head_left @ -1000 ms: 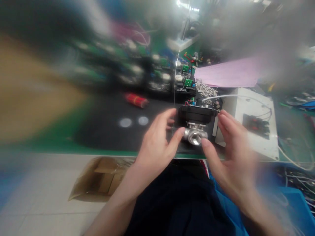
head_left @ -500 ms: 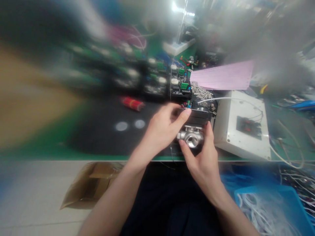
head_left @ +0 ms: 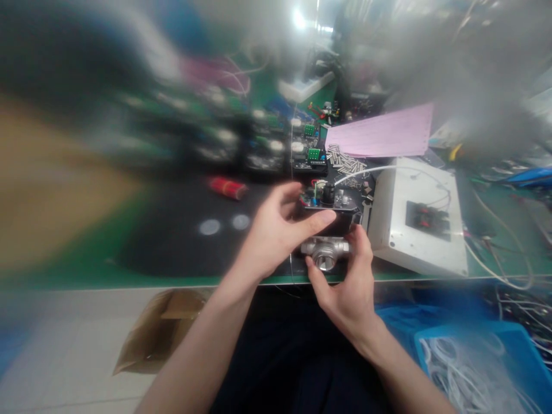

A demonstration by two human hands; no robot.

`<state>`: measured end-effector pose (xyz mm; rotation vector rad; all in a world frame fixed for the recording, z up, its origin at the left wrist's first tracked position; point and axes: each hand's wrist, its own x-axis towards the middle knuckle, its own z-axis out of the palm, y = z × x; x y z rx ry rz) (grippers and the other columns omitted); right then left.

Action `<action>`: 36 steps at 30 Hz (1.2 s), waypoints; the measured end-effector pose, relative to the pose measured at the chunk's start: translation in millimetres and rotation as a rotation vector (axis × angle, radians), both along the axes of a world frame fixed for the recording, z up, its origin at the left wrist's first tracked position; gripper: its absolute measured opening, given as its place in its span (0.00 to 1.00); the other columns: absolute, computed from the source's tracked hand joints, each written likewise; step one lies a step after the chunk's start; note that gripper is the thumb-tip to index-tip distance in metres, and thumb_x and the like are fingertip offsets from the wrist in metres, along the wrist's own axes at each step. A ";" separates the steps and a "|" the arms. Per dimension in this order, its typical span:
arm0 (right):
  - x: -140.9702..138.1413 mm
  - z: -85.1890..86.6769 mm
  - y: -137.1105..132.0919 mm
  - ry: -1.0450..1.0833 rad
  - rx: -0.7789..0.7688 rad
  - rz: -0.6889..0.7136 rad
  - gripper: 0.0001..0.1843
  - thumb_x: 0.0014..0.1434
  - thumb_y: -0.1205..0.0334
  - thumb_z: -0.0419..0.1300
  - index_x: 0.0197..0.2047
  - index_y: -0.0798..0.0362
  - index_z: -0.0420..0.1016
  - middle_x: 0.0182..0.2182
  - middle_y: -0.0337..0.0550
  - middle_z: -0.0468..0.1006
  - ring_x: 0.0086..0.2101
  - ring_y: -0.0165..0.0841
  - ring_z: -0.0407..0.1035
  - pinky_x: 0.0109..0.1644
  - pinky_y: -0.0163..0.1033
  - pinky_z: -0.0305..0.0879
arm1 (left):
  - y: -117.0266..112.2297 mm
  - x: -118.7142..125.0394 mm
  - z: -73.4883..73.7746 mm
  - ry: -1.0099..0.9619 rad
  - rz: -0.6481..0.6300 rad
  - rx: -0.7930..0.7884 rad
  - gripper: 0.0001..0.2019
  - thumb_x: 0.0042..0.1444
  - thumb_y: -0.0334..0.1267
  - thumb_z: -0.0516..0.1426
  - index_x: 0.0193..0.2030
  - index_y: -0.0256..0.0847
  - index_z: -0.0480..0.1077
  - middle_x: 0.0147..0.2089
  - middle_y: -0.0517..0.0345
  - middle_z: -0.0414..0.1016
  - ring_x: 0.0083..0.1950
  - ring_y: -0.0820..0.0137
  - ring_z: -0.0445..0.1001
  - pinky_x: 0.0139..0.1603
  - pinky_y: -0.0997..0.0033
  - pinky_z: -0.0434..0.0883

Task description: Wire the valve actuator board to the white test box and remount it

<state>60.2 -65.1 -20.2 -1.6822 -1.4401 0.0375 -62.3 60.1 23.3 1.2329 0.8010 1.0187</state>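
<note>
Near the bench's front edge I hold a motorized valve: a black actuator box (head_left: 328, 221) above a silver metal valve body (head_left: 325, 253) with a round threaded port. On top of the box shows an uncovered circuit board (head_left: 345, 199) with a black round part and small coloured wires. My left hand (head_left: 276, 230) is closed about the box's left side, its thumb lying across the front. My right hand (head_left: 349, 276) grips the valve body from the right and below, thumb at the port's lower left. A white cable (head_left: 379, 168) runs from behind the actuator to the white box.
A sloped white box (head_left: 397, 224) with a dark terminal stands right. Behind are circuit boards (head_left: 308, 155), loose metal pins (head_left: 347, 161) and pink paper (head_left: 383, 135). A red bundle (head_left: 228, 188) and two pale discs (head_left: 210, 226) lie left. Below are a blue bin (head_left: 521, 351) and a cardboard box (head_left: 142, 333).
The valve has tilted and moved slightly lower, so the circuit board on top now shows. Its port faces more downward. Both hands keep their hold.
</note>
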 end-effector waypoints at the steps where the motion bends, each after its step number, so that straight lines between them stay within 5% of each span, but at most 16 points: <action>1: -0.1 -0.1 -0.1 -0.008 0.010 0.004 0.57 0.61 0.57 0.71 0.82 0.49 0.41 0.74 0.62 0.59 0.70 0.58 0.64 0.70 0.68 0.69 | 0.1 -1.3 0.9 0.001 -0.029 -0.006 0.33 0.56 0.46 0.76 0.64 0.41 0.71 0.63 0.49 0.79 0.63 0.55 0.78 0.61 0.62 0.78; 7: 0.8 2.6 1.1 -0.007 0.029 0.002 0.56 0.61 0.57 0.71 0.82 0.49 0.43 0.74 0.62 0.61 0.69 0.57 0.65 0.70 0.67 0.71 | 0.3 -3.1 4.3 -0.017 -0.130 -0.014 0.28 0.59 0.44 0.73 0.62 0.42 0.72 0.63 0.49 0.78 0.63 0.56 0.79 0.62 0.61 0.78; 17: 7.6 11.9 6.6 0.156 -0.111 -0.002 0.51 0.62 0.53 0.72 0.80 0.55 0.52 0.72 0.61 0.68 0.67 0.51 0.70 0.71 0.60 0.71 | 2.7 15.0 -9.7 0.012 0.090 -0.133 0.29 0.53 0.54 0.76 0.54 0.39 0.77 0.56 0.46 0.82 0.59 0.53 0.81 0.56 0.58 0.80; 23: 10.2 7.4 9.6 0.360 -0.095 -0.007 0.50 0.59 0.51 0.74 0.78 0.55 0.58 0.69 0.58 0.72 0.63 0.49 0.74 0.69 0.57 0.73 | 4.8 23.2 -8.1 -0.003 0.066 -0.148 0.29 0.53 0.59 0.75 0.50 0.37 0.80 0.52 0.44 0.84 0.49 0.53 0.84 0.48 0.59 0.81; 36: 14.8 13.5 10.7 0.341 -0.068 0.028 0.52 0.57 0.55 0.75 0.77 0.58 0.58 0.67 0.61 0.75 0.61 0.49 0.76 0.68 0.56 0.74 | 1.8 28.4 -14.7 -0.027 0.151 -0.088 0.32 0.54 0.59 0.74 0.54 0.37 0.76 0.56 0.42 0.82 0.54 0.55 0.83 0.56 0.56 0.80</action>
